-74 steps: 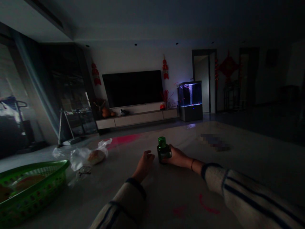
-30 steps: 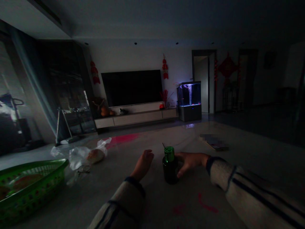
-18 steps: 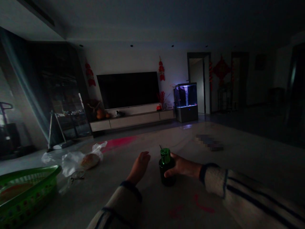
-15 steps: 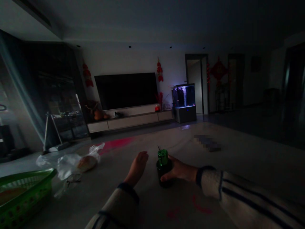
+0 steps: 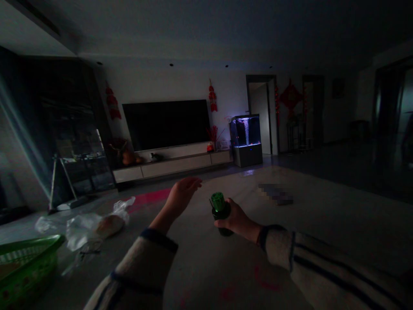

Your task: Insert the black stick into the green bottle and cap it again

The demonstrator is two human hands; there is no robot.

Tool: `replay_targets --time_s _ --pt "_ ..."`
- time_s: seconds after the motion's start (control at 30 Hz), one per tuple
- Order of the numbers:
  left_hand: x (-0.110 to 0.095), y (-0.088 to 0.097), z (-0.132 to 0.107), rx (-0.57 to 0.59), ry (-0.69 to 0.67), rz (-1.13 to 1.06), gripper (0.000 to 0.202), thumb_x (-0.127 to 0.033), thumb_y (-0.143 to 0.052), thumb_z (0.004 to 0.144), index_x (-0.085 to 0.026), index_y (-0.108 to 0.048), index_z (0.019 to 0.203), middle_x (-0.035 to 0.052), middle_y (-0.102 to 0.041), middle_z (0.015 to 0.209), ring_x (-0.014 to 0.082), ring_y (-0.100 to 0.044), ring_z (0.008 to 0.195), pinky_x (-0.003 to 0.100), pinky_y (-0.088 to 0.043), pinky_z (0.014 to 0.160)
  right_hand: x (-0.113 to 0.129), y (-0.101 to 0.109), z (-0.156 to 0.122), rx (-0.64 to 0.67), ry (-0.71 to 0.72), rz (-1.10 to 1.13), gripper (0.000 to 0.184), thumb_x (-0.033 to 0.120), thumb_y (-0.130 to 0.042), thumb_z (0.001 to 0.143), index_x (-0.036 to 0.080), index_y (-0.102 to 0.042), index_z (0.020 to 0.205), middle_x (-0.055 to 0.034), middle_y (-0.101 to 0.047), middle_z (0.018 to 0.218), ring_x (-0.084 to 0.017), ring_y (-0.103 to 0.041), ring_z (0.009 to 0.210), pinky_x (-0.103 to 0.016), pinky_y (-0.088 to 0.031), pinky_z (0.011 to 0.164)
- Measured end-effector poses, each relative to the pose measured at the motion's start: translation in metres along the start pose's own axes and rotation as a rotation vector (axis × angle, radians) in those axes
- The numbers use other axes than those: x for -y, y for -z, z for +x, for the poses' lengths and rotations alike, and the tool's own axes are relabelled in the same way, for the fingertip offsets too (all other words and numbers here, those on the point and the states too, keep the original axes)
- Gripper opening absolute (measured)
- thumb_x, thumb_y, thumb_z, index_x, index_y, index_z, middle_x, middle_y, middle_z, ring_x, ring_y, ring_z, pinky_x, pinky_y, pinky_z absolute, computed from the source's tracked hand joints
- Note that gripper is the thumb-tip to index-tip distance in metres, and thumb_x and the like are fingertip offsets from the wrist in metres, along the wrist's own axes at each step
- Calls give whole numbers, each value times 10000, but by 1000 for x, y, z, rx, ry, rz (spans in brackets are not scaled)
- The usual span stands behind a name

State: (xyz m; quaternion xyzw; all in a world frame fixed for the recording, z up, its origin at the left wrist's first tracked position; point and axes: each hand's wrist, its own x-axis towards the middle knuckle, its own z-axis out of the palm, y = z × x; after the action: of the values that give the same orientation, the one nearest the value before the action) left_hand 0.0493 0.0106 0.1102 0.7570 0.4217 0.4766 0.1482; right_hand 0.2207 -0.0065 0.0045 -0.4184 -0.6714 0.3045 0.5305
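The room is very dark, so I see little detail. On the counter (image 5: 322, 215) at the left are a green basket (image 5: 29, 262) and a plastic bag (image 5: 87, 224) with bread. My right hand (image 5: 237, 219) is closed around a small green bottle (image 5: 221, 214), held just above the counter. My left hand (image 5: 180, 193) is raised, fingers loosely open, holding nothing. The bottle could slip from my grip and tip over. Its contents I cannot make out.

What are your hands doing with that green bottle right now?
Right hand gripping green bottle, cap on. Left hand raised beside it, holding nothing. Bagged bun off to the left, clear of both.
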Motion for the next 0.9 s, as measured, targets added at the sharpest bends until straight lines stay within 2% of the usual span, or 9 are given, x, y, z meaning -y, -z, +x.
replay_targets --time_s 0.1,0.17,0.23,0.33,0.43,0.53,0.67,0.77,0.9 --pt "-23 -5 -8 119 -205 244 278 -414 -518 749 -203 -642 881 32 -652 856 167 -584 779 278 -430 729 6 6 1 -49 15 -107 433 255 -727 494 188 -444 816 -6 -562 801 -149 -546 743 -296 -446 698" --pt "-32 -7 -14 114 -275 328 317 -425 -544 743 -220 -630 970 33 -642 877 176 -578 804 294 -420 765 11 10 1 -48 25 -127 414 304 -727 508 182 -472 810 -12 -574 795 -146 -547 733 -288 -444 692" --pt "-35 -9 -20 172 -306 320 360 -398 -563 741 -237 -602 1060 35 -638 935 185 -577 837 309 -411 803 15 13 1 -2 56 -107 409 349 -726 517 173 -508 815 -12 -584 788 -142 -548 724 -277 -440 683" --pt "-34 -9 -23 284 -295 220 384 -316 -582 733 -265 -580 1114 32 -634 1016 190 -572 896 307 -405 834 20 16 0 97 102 -59 400 356 -719 532 168 -533 833 0 -588 764 -133 -541 697 -256 -430 646" --pt "-34 -7 -23 404 -227 140 340 -283 -575 737 -259 -606 1074 33 -644 1011 176 -587 866 286 -435 781 23 19 -3 176 152 -52 366 326 -706 548 173 -530 831 10 -584 755 -128 -531 690 -243 -417 629" --pt "-35 -2 -23 496 -190 150 313 -269 -590 723 -241 -625 1033 34 -655 984 163 -596 816 276 -448 736 24 22 -6 251 209 -63 328 291 -688 560 173 -534 824 11 -581 773 -127 -528 707 -238 -410 645" --pt "-36 7 -22 608 -185 144 364 -230 -617 700 -237 -601 1064 34 -652 993 165 -590 855 278 -441 764 23 24 -7 318 216 -79 327 264 -683 563 166 -540 839 8 -568 775 -127 -515 712 -233 -403 642" --pt "-35 9 -21 662 -175 139 358 -235 -629 695 -219 -594 1051 34 -652 969 157 -591 838 275 -445 754 23 25 -7 351 231 -100 339 258 -691 558 165 -538 845 11 -561 770 -126 -508 708 -234 -402 639" --pt "-37 5 -21 642 -176 248 292 -314 -591 740 -198 -590 1009 25 -651 905 133 -589 766 249 -443 686 25 25 -7 316 229 -80 353 315 -705 575 166 -535 847 4 -563 781 -133 -510 728 -249 -411 663"
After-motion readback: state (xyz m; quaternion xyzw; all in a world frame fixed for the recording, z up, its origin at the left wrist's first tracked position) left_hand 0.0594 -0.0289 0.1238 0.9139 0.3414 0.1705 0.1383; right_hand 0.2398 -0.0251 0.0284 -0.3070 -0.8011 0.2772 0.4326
